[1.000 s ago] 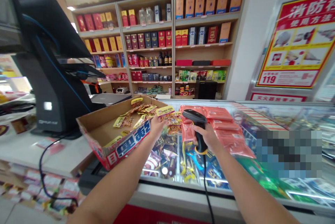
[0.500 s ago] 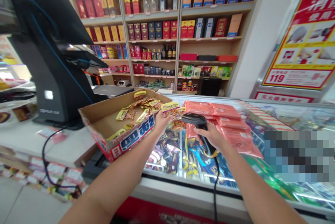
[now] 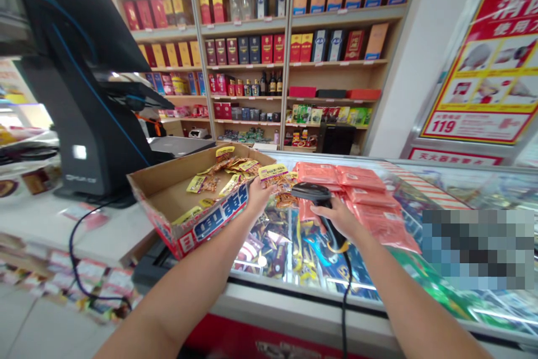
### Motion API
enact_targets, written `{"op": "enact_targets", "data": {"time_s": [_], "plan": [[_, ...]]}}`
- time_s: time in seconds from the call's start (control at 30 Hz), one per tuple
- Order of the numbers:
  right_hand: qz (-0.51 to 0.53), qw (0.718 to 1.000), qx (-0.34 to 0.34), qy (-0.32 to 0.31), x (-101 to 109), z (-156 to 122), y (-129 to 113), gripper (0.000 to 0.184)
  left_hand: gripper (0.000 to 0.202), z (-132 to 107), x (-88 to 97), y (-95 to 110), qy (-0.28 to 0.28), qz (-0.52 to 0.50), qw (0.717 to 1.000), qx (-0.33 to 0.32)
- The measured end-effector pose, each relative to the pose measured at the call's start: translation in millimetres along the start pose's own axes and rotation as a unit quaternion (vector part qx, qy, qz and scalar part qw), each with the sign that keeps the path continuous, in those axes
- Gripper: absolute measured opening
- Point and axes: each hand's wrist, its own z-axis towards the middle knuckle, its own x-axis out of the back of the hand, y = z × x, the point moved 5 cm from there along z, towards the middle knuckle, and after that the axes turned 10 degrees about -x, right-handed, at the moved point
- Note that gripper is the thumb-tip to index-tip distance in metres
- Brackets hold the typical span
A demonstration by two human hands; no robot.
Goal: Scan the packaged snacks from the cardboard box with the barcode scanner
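Note:
My right hand (image 3: 338, 216) is wrapped round the handle of a black barcode scanner (image 3: 313, 191), whose head points left. A cable hangs from its lower end. My left hand (image 3: 259, 194) grips a snack packet (image 3: 272, 171) with a yellow header, just left of the scanner head. More yellow-topped packets lie just beyond it, partly hidden by the hand. To the left, a cardboard box (image 3: 168, 196) holds several similar snack packets (image 3: 202, 182). Flat red-orange packages (image 3: 370, 196) lie in stacks on the glass top, right of the scanner.
A black point-of-sale terminal (image 3: 96, 124) stands on the white counter (image 3: 33, 219) at the left. Under the glass of the display case lie colourful wrapped goods (image 3: 277, 241). Green packages (image 3: 432, 280) are at the right. Shelves (image 3: 244, 23) of boxes and bottles line the back wall.

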Motion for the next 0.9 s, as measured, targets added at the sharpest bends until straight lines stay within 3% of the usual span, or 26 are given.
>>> {"op": "enact_targets", "data": {"time_s": [0.3, 0.47, 0.63, 0.77, 0.9], "plan": [[0.052, 0.995, 0.012, 0.086, 7, -1, -5, 0.029, 0.044, 3, 6.6, -13, 0.006, 0.069, 0.998, 0.013], [0.08, 0.987, 0.011, 0.138, 14, -4, -9, 0.031, 0.034, 19, -4.5, -11, -0.005, 0.235, 0.972, -0.021], [0.091, 0.985, 0.025, 0.146, 13, -8, -14, 0.028, 0.038, 44, -31.6, -4, -0.038, 0.473, 0.88, -0.016], [0.079, 0.986, 0.029, 0.142, 11, -7, -12, 0.031, 0.044, 48, -57.8, -7, -0.147, 0.637, 0.757, 0.015], [0.092, 0.987, 0.034, 0.129, 10, -4, -10, 0.029, 0.026, 47, -79.4, 4, -0.221, 0.691, 0.688, 0.001]]}}
